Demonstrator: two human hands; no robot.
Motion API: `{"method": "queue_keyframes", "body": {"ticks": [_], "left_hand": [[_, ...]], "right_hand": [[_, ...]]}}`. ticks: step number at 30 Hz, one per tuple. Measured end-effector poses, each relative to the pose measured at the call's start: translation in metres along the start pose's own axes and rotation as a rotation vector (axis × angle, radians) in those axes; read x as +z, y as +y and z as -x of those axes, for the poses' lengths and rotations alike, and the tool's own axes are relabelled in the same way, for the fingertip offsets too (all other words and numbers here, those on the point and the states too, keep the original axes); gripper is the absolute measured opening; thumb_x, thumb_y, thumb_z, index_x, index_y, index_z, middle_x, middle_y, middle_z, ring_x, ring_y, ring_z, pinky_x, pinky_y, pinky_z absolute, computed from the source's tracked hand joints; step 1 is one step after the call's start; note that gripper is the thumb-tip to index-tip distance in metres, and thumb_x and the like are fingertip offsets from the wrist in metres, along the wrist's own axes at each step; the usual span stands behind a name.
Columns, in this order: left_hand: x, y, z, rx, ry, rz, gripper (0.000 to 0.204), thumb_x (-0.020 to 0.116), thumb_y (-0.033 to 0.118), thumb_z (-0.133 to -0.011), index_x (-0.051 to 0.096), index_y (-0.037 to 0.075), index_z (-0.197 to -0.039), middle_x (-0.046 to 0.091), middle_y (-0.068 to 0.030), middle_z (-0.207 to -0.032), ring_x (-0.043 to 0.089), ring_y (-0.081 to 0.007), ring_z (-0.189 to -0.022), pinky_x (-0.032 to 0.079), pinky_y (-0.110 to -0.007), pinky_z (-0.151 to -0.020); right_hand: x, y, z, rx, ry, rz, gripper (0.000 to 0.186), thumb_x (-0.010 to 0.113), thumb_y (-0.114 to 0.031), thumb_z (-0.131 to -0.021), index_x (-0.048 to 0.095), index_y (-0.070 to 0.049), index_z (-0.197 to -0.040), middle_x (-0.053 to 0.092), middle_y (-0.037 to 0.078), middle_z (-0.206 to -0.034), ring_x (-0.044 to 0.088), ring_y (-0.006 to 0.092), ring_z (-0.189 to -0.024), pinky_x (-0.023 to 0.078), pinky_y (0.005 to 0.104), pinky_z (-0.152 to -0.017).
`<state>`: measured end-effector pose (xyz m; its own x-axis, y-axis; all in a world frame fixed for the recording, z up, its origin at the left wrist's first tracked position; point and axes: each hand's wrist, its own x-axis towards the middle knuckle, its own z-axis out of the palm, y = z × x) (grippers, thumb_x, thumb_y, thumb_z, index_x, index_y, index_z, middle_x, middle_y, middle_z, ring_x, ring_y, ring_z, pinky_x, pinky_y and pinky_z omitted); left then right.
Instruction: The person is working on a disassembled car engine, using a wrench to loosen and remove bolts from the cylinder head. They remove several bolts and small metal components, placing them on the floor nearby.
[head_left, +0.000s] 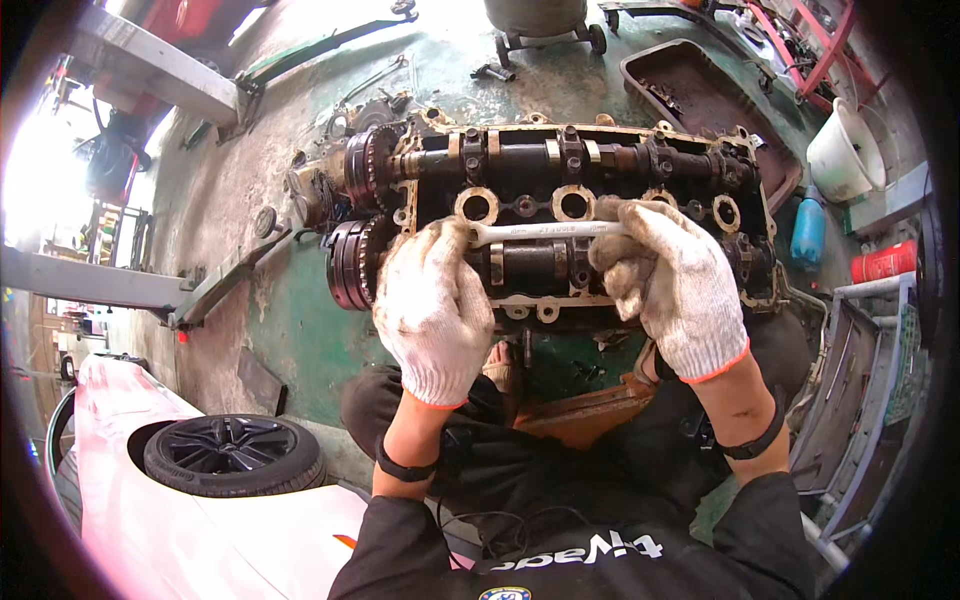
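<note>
A silver combination wrench (pixel 548 231) lies level between my two hands, above an opened engine cylinder head (pixel 525 204). My left hand (pixel 432 300), in a soiled white knit glove, pinches its left end. On the other end, the gloved fingers of my right hand (pixel 675 270) are closed and cover the tip. Two dark camshafts run across the cylinder head, the far camshaft (pixel 510 163) in plain sight and the near one partly behind my hands. At their left ends sit two round cam gears, a far gear (pixel 368 165) and a near gear (pixel 350 265).
Beyond the cylinder head stands a brown tray (pixel 690 75) with small parts. On the right are a white bucket (pixel 845 150), a blue bottle (pixel 808 232) and a red can (pixel 884 263). Grey lift arms (pixel 95 285) reach in from the left, above a pink car (pixel 200 530).
</note>
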<state>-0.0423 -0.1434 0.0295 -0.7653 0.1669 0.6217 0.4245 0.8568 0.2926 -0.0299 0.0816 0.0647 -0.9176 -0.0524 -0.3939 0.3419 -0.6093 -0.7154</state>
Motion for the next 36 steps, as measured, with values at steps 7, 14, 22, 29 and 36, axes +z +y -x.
{"method": "queue_keyframes", "body": {"ticks": [7, 14, 22, 29, 36], "left_hand": [[0.003, 0.000, 0.000, 0.016, 0.025, -0.035, 0.033, 0.066, 0.001, -0.084, 0.070, 0.002, -0.117, 0.071, -0.0178, -0.114, 0.066, -0.0384, -0.108, 0.049, -0.048, -0.104], [0.001, 0.002, 0.000, 0.000, 0.039, -0.031, 0.035, 0.066, 0.000, -0.082, 0.071, 0.003, -0.117, 0.071, -0.0167, -0.114, 0.066, -0.0364, -0.108, 0.048, -0.048, -0.105], [-0.006, -0.010, 0.012, 0.004, 0.324, 0.317, 0.033, 0.066, -0.005, -0.074, 0.075, 0.001, -0.106, 0.075, -0.0152, -0.100, 0.072, -0.0346, -0.091, 0.056, -0.042, -0.088], [-0.011, -0.014, 0.019, 0.099, 0.290, 0.322, 0.032, 0.066, -0.004, -0.074, 0.074, 0.002, -0.105, 0.075, -0.0131, -0.101, 0.072, -0.0324, -0.088, 0.058, -0.042, -0.086], [-0.007, -0.018, 0.030, 0.219, 0.273, 0.228, 0.037, 0.072, 0.007, -0.069, 0.075, 0.007, -0.106, 0.074, -0.0080, -0.104, 0.071, -0.0275, -0.088, 0.058, -0.041, -0.086]], "right_hand": [[0.007, -0.004, -0.026, -0.052, 0.037, -0.072, 0.023, 0.059, -0.018, -0.105, 0.063, 0.004, -0.111, 0.072, 0.016, -0.088, 0.068, 0.0193, -0.064, 0.055, 0.0272, -0.052], [0.009, -0.008, -0.048, -0.017, -0.052, -0.025, 0.025, 0.063, -0.019, -0.103, 0.066, 0.002, -0.114, 0.069, 0.010, -0.089, 0.060, 0.0136, -0.066, 0.045, 0.0231, -0.054], [0.029, -0.031, -0.085, 0.073, 0.019, 0.250, 0.013, 0.060, -0.011, -0.102, 0.059, 0.001, -0.098, 0.060, 0.007, -0.080, 0.049, 0.0117, -0.059, 0.037, 0.0222, -0.046], [0.064, -0.045, -0.111, 0.132, 0.046, 0.642, 0.014, 0.063, -0.018, -0.100, 0.063, -0.006, -0.092, 0.056, -0.001, -0.071, 0.043, 0.0054, -0.052, 0.031, 0.0185, -0.041], [0.092, -0.037, -0.141, -0.127, 0.044, 1.213, 0.029, 0.068, -0.024, -0.091, 0.068, 0.004, -0.086, 0.066, 0.012, -0.077, 0.057, 0.0155, -0.059, 0.046, 0.0316, -0.051]]}}
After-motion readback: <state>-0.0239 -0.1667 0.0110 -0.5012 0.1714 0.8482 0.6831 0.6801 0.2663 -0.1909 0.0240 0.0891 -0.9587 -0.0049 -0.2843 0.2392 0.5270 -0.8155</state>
